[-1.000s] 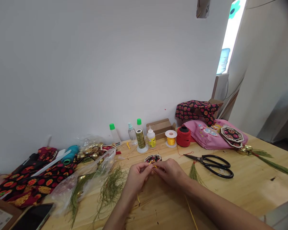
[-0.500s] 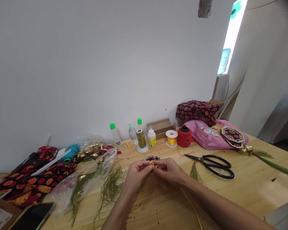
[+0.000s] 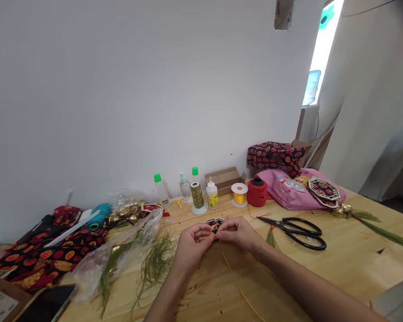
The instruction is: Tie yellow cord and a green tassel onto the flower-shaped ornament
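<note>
My left hand (image 3: 196,243) pinches a thin yellow cord (image 3: 237,282) between thumb and fingers, and a small loop of it stands up at the fingertips. Close beside it, my right hand (image 3: 237,233) is closed with thumb and fingers together at the same cord. A long end of the cord trails down across the table toward the front edge. Just behind my fingertips lies a dark patterned ornament (image 3: 214,222) with a pale scalloped rim, partly covered by my hands. Whether the cord passes through it I cannot tell.
Black-handled scissors (image 3: 293,230) and a green tassel (image 3: 272,239) lie at right. Behind stand a yellow cord spool (image 3: 239,197), a red thread cone (image 3: 257,193), an olive thread cone (image 3: 197,197) and a glue bottle (image 3: 212,195). Loose green threads (image 3: 157,259) and a phone (image 3: 47,304) are at left.
The hands have shifted slightly, with the right hand's fingers lifted a little. The yellow loop is larger, and the trailing cord now runs from between the hands instead of under the right forearm.
</note>
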`<state>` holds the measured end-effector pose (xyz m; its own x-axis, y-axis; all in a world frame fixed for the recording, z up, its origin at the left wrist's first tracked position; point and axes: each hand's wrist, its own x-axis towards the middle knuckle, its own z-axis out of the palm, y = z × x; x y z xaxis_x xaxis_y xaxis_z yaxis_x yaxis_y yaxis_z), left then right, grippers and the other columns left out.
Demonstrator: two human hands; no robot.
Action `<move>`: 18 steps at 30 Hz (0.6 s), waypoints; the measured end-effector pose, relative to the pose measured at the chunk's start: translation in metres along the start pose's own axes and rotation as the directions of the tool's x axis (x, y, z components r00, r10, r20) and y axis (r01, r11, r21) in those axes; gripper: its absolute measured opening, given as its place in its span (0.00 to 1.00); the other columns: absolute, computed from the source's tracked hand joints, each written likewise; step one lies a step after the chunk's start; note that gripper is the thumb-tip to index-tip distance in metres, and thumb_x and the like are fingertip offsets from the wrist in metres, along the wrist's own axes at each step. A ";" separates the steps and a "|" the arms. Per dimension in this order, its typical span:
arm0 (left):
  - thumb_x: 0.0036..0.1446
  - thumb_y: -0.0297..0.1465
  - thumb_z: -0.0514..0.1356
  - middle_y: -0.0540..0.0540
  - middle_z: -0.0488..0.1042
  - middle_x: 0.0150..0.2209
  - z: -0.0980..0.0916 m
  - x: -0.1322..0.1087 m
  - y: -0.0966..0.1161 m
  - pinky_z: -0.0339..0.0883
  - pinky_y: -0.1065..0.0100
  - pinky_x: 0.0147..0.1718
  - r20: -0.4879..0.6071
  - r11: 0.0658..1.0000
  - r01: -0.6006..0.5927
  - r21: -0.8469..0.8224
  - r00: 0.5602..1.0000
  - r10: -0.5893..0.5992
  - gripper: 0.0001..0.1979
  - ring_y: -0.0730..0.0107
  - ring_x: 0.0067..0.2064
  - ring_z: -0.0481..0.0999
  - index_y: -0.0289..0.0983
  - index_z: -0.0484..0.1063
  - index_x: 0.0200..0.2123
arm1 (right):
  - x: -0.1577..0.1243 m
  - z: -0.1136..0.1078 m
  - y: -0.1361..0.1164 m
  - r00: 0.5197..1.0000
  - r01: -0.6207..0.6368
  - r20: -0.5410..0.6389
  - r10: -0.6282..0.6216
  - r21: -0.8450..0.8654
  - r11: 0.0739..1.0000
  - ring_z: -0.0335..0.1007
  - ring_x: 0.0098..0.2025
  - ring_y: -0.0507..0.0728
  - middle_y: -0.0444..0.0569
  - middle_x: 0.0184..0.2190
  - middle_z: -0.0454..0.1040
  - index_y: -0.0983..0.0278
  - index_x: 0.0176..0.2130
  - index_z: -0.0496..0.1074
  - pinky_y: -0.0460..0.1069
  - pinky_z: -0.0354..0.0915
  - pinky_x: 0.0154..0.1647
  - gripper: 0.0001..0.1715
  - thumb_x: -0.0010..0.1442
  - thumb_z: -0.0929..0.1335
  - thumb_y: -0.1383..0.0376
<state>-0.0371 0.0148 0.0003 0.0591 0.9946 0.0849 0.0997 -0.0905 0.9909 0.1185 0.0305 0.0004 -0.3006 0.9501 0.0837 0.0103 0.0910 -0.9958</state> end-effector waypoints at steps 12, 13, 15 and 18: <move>0.36 0.29 0.64 0.44 0.77 0.25 0.004 -0.001 -0.002 0.66 0.72 0.26 0.018 0.998 0.054 0.033 0.998 -0.054 0.08 0.69 0.27 0.74 0.33 0.73 0.24 | -0.007 -0.020 -0.021 0.957 -0.176 0.266 0.119 0.203 0.963 0.45 0.20 0.45 0.43 0.24 0.61 0.68 0.17 0.65 0.42 0.40 0.16 0.09 0.42 0.67 0.66; 0.36 0.29 0.65 0.44 0.77 0.25 0.004 -0.002 -0.003 0.66 0.72 0.27 0.016 0.997 0.061 0.043 0.998 -0.062 0.08 0.68 0.28 0.74 0.32 0.73 0.25 | -0.010 -0.029 -0.028 0.944 -0.139 0.323 0.060 0.227 0.964 0.45 0.21 0.45 0.44 0.25 0.61 0.69 0.15 0.63 0.42 0.40 0.17 0.12 0.42 0.67 0.65; 0.35 0.28 0.65 0.43 0.77 0.26 0.003 -0.002 -0.004 0.66 0.71 0.28 0.019 0.995 0.086 0.049 0.996 -0.087 0.09 0.67 0.29 0.75 0.32 0.73 0.25 | -0.019 -0.051 -0.043 0.905 -0.006 0.412 -0.102 0.253 0.967 0.48 0.22 0.46 0.44 0.23 0.59 0.68 0.13 0.60 0.42 0.44 0.19 0.18 0.43 0.67 0.60; 0.35 0.28 0.64 0.43 0.78 0.27 0.004 -0.001 -0.006 0.66 0.71 0.28 0.055 0.993 0.109 0.048 0.992 -0.111 0.09 0.67 0.29 0.75 0.33 0.73 0.25 | -0.031 -0.097 -0.062 0.763 0.363 0.467 -0.446 0.261 0.894 0.50 0.20 0.45 0.42 0.17 0.56 0.67 0.10 0.58 0.42 0.49 0.21 0.25 0.44 0.67 0.54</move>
<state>-0.0341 0.0140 -0.0057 0.1018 0.9943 -0.0316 0.1534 0.0157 0.9880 0.2198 0.0242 0.0630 -0.6793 0.5452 0.4912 -0.3493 0.3484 -0.8698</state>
